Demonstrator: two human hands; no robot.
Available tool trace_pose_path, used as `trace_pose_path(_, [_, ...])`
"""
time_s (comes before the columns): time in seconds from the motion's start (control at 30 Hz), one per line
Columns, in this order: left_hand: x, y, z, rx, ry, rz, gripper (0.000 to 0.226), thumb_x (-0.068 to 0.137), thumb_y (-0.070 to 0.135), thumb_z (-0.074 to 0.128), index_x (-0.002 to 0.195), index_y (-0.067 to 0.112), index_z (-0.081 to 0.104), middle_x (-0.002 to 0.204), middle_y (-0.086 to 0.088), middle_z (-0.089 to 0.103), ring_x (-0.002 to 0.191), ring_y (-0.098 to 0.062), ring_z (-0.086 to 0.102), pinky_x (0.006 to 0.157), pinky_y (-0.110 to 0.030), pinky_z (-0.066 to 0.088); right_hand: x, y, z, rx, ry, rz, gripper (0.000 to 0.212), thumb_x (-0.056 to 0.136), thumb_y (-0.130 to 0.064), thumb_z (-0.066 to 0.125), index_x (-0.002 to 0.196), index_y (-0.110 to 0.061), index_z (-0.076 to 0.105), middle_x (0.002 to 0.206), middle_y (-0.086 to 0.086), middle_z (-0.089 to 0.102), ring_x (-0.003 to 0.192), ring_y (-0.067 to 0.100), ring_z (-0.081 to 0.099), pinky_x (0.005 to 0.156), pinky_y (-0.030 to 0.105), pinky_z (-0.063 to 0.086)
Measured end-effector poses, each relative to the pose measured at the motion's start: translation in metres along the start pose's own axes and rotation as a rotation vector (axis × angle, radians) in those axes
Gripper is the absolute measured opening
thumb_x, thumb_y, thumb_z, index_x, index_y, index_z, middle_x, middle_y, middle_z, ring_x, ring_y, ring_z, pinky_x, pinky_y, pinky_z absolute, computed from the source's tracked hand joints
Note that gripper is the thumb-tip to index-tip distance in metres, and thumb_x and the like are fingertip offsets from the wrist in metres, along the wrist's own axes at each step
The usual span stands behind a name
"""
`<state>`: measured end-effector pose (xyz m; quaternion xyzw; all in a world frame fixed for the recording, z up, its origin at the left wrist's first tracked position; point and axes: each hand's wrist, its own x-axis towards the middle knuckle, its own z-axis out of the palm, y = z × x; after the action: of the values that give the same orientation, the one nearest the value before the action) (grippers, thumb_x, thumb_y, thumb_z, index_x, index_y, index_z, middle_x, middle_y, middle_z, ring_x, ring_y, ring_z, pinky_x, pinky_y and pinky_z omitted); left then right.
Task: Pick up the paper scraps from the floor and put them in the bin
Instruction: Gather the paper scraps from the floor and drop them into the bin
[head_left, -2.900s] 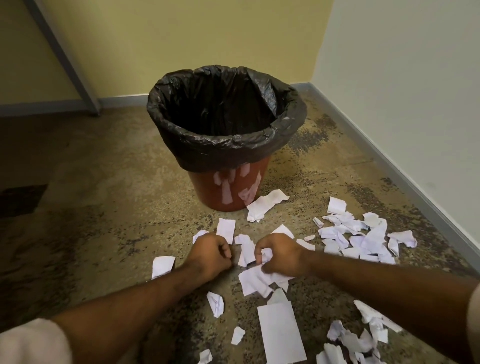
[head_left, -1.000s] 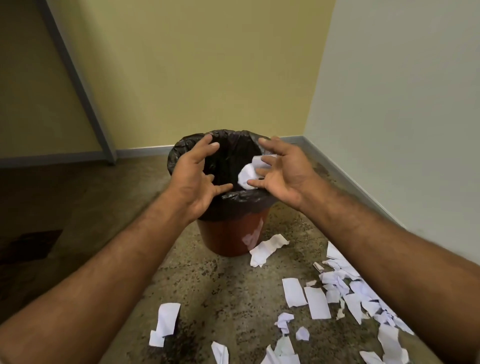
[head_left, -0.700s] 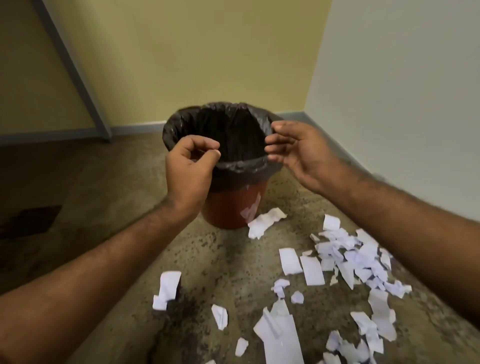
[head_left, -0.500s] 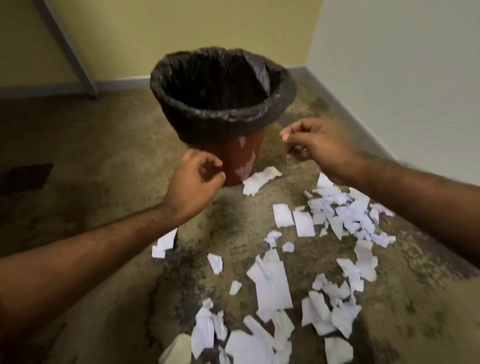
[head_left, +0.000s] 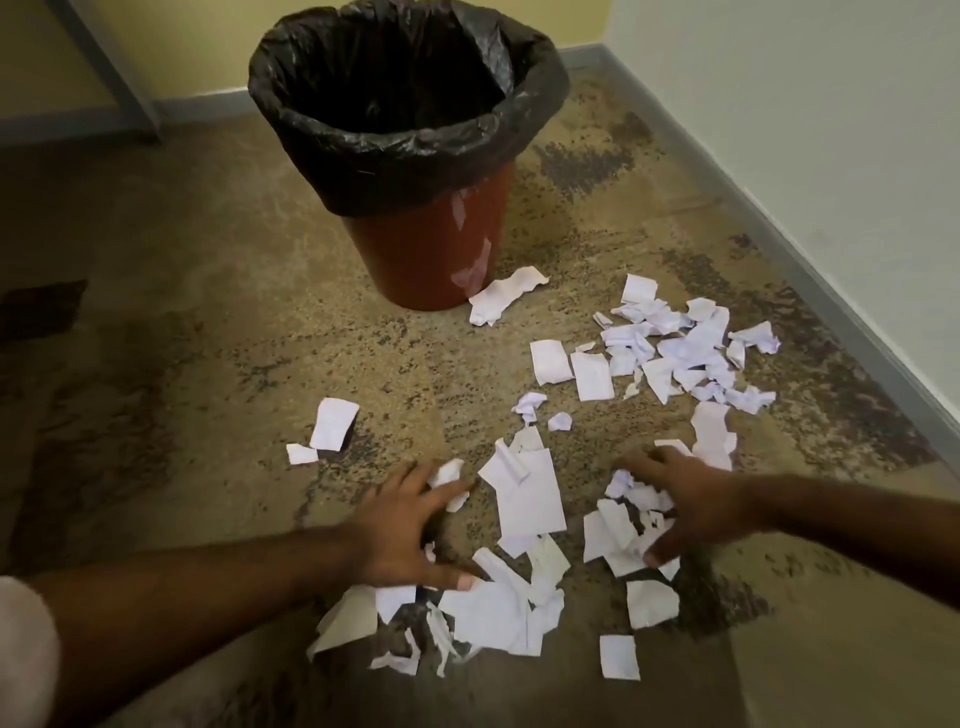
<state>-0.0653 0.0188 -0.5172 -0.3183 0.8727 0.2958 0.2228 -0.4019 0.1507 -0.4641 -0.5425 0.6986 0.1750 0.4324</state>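
White paper scraps (head_left: 524, 499) lie scattered over the floor, densest in the near middle and in a second heap (head_left: 675, 348) to the right. The red bin (head_left: 431, 239) with a black liner stands upright at the back centre. My left hand (head_left: 400, 525) is spread low over the near scraps, its fingers touching a small crumpled piece. My right hand (head_left: 691, 509) is spread too, fingers resting on several scraps to the right of a large sheet. Neither hand grips anything that I can see.
A white wall with grey skirting (head_left: 810, 270) runs along the right, a yellow wall behind the bin. A grey post (head_left: 109, 78) slants at the back left. One long scrap (head_left: 504, 301) lies against the bin's base. The floor is mottled and stained.
Both hands released paper into the bin, then dropped from the rim down to the floor. They now lie spread on the near scraps, and my view has tilted downward.
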Motion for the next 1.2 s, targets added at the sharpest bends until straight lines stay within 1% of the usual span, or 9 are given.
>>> trace_pose_path(0.13, [-0.009,0.044,0.027,0.058,0.013,0.113,0.117,0.048,0.097,0.052,0.142,0.065,-0.01,0.165,0.006,-0.005,0.151,-0.027,-0.006,0.114,-0.067,0.007,0.0,-0.007,0.034,0.025,0.061,0.039,0.119,0.059,-0.075,0.072,0.15,-0.05,0.0,0.164,0.004,-0.008,0.15,0.038,-0.005,0.118,0.06,0.014])
trace_pose_path(0.33, [-0.008,0.081,0.053,0.086,0.09,0.055,0.093,0.071,0.063,0.072,0.147,0.045,0.023,0.16,0.013,0.003,0.146,-0.027,0.006,0.117,-0.051,0.024,0.008,-0.03,0.07,0.093,0.187,0.014,0.102,0.065,-0.071,0.071,0.146,-0.053,0.012,0.164,0.003,-0.01,0.149,0.039,-0.01,0.116,0.061,0.014])
trace_pose_path(0.43, [-0.005,0.078,0.053,-0.007,0.152,0.054,0.062,0.081,0.046,0.072,0.137,0.037,0.046,0.157,0.006,0.02,0.143,-0.024,0.02,0.115,-0.041,0.031,0.014,-0.04,0.079,0.075,0.312,-0.019,0.079,0.079,-0.048,0.073,0.144,-0.044,0.028,0.163,0.008,-0.003,0.15,0.037,-0.002,0.117,0.053,0.019])
trace_pose_path(0.57, [0.003,0.064,0.046,-0.128,0.206,0.069,0.042,0.085,0.033,0.072,0.124,0.028,0.06,0.131,-0.004,0.044,0.124,-0.022,0.044,0.101,-0.028,0.04,0.019,-0.046,0.073,0.181,0.41,-0.068,0.059,0.083,-0.03,0.074,0.135,-0.033,0.047,0.148,0.006,0.035,0.139,0.025,0.03,0.112,0.039,0.033])
trace_pose_path(0.77, [0.014,0.052,0.026,-0.383,0.303,0.087,0.018,0.075,0.016,0.081,0.084,0.023,0.067,0.099,-0.003,0.068,0.098,-0.022,0.059,0.084,-0.03,0.045,0.025,-0.054,0.059,0.476,0.469,-0.063,0.074,0.076,-0.018,0.081,0.141,-0.017,0.047,0.14,0.002,0.053,0.126,0.02,0.05,0.099,0.023,0.036])
trace_pose_path(0.87, [0.018,0.051,0.009,-0.453,0.399,0.08,0.022,0.072,0.006,0.08,0.076,0.024,0.068,0.091,0.002,0.073,0.09,-0.017,0.064,0.076,-0.024,0.044,0.03,-0.06,0.046,0.742,0.44,-0.06,0.065,0.068,-0.015,0.087,0.126,-0.017,0.058,0.123,0.0,0.062,0.107,0.018,0.061,0.09,0.034,0.054])
trace_pose_path(0.97, [0.024,0.049,-0.001,-0.513,0.387,-0.022,0.02,0.074,0.01,0.082,0.079,0.024,0.068,0.089,0.007,0.07,0.084,-0.01,0.063,0.068,-0.01,0.042,0.035,-0.07,0.038,0.775,0.371,-0.087,0.065,0.065,-0.014,0.088,0.124,-0.016,0.06,0.122,0.002,0.06,0.109,0.021,0.06,0.092,0.041,0.055])
trace_pose_path(1.07, [0.029,0.05,0.0,-0.592,0.37,-0.118,0.017,0.075,0.009,0.082,0.088,0.016,0.074,0.087,0.006,0.07,0.079,-0.01,0.063,0.056,-0.001,0.038,0.042,-0.087,0.039,0.721,0.345,-0.106,0.068,0.067,-0.014,0.088,0.127,-0.017,0.056,0.123,-0.004,0.046,0.107,0.013,0.052,0.073,0.009,0.049])
trace_pose_path(1.2, [0.035,0.06,0.005,-0.653,0.42,-0.134,0.016,0.075,0.002,0.079,0.09,0.007,0.076,0.093,-0.005,0.076,0.078,-0.012,0.064,0.056,-0.001,0.039,0.052,-0.11,0.045,0.724,0.354,-0.121,0.064,0.069,-0.003,0.083,0.124,-0.02,0.056,0.113,-0.009,0.044,0.108,0.009,0.047,0.07,0.009,0.042])
